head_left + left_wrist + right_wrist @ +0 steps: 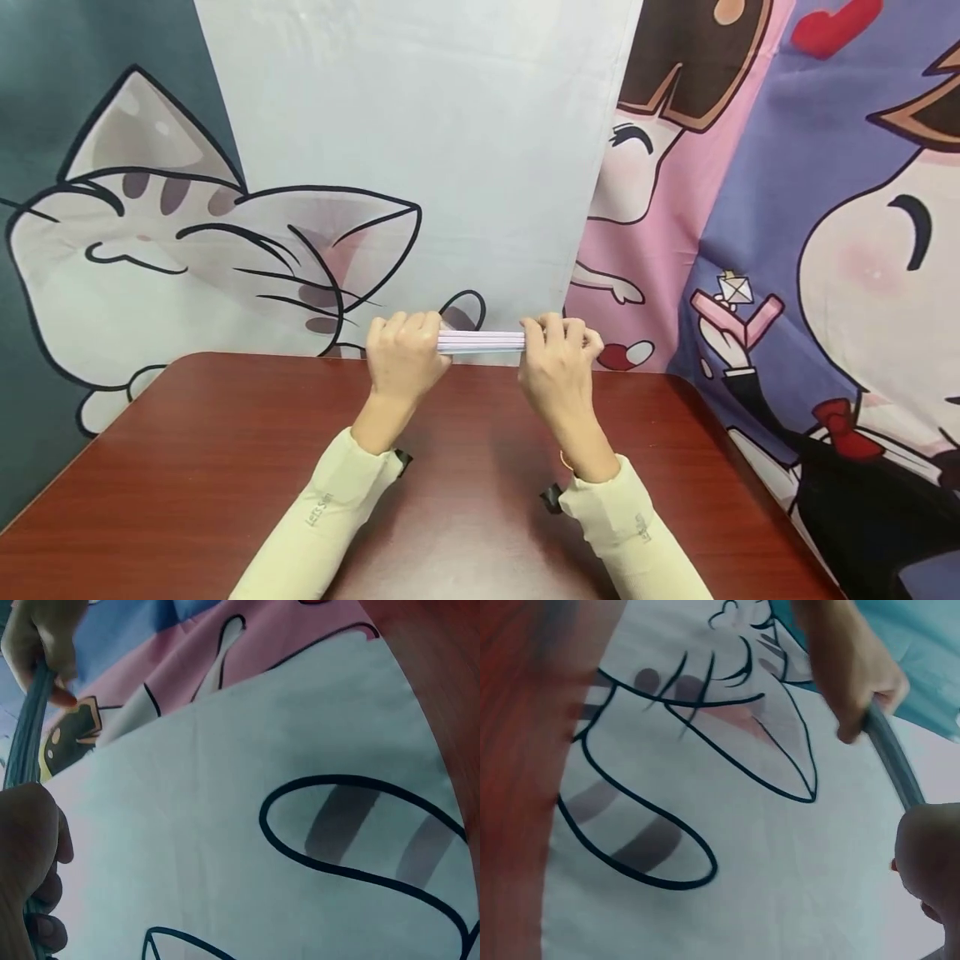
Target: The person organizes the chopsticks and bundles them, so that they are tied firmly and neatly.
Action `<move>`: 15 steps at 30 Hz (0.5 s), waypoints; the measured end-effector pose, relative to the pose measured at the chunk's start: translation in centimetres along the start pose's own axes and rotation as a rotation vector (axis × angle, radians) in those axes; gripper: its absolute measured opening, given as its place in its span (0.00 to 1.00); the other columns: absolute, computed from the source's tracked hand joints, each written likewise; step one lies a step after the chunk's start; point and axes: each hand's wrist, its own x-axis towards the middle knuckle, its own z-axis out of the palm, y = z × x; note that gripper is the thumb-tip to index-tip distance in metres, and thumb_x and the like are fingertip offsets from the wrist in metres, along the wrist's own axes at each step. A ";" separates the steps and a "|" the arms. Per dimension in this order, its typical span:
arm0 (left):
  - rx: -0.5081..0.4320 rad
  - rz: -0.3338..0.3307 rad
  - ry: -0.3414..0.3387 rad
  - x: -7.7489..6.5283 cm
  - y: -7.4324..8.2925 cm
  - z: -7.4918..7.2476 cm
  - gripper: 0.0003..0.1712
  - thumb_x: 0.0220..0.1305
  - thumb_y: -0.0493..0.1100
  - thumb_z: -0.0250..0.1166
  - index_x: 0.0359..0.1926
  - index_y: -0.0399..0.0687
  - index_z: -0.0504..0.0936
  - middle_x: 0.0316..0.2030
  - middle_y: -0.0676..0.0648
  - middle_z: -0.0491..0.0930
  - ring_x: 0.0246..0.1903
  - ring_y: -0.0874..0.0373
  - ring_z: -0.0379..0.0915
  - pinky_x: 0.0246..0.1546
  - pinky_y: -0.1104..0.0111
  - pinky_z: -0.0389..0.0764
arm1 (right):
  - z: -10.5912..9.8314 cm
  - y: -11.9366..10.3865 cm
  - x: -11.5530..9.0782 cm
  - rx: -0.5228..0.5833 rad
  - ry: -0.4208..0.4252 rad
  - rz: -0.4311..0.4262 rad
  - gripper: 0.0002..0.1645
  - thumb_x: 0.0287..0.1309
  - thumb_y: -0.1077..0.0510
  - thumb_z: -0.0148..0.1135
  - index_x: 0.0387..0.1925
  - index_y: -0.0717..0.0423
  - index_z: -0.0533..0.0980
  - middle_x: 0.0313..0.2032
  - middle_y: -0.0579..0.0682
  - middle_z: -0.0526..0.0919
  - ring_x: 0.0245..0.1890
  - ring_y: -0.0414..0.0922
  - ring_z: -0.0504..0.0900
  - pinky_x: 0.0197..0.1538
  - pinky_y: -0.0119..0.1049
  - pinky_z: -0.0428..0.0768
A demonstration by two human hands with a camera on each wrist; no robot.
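- Above the far edge of the table (465, 533), the stack (482, 342) is held level, raised off the tabletop, its thin layered edges showing white, pinkish and pale blue.
- Over the table's far edge, left of its middle, the left hand (405, 354) grips one end of the stack, fingers curled round it.
- Over the table's far edge, right of its middle, the right hand (557, 362) grips the other end the same way, a gap of bare stack between the two.
- Over the nearer table, two pale sleeves (322, 508) reach forward, a dark piece at each cuff.
- The table itself is reddish brown with a glossy sheen, its far corners rounded.
- Behind the table stands a printed backdrop (435, 125), white at the middle.
- Beyond the table's left side, it shows a smiling cat (225, 250) on dark teal.
- Beyond the table's right side, it shows cartoon figures (855, 267) on pink and violet, with a red heart (836, 29) high above.
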 end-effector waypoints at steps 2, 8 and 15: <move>-0.001 -0.008 0.020 -0.2 -0.4 0.0 0.15 0.54 0.39 0.53 0.13 0.45 0.67 0.08 0.48 0.64 0.11 0.49 0.62 0.16 0.58 0.60 | -0.5 0.3 0.0 0.010 -0.018 0.008 0.13 0.54 0.66 0.51 0.38 0.60 0.80 0.38 0.57 0.78 0.38 0.60 0.71 0.44 0.60 0.61; 0.004 0.004 0.076 0.1 -1.3 0.1 0.17 0.56 0.43 0.53 0.12 0.46 0.65 0.08 0.49 0.61 0.10 0.49 0.59 0.15 0.59 0.57 | -2.1 2.1 0.4 0.026 -0.115 0.058 0.13 0.47 0.67 0.57 0.38 0.63 0.80 0.35 0.59 0.79 0.35 0.61 0.74 0.37 0.55 0.70; 0.010 0.000 0.099 0.2 -1.9 -0.2 0.16 0.54 0.44 0.55 0.13 0.45 0.66 0.09 0.48 0.64 0.11 0.49 0.60 0.16 0.58 0.58 | -3.1 3.0 0.7 0.114 -0.243 0.153 0.10 0.44 0.65 0.62 0.33 0.64 0.77 0.22 0.55 0.78 0.19 0.56 0.76 0.18 0.50 0.74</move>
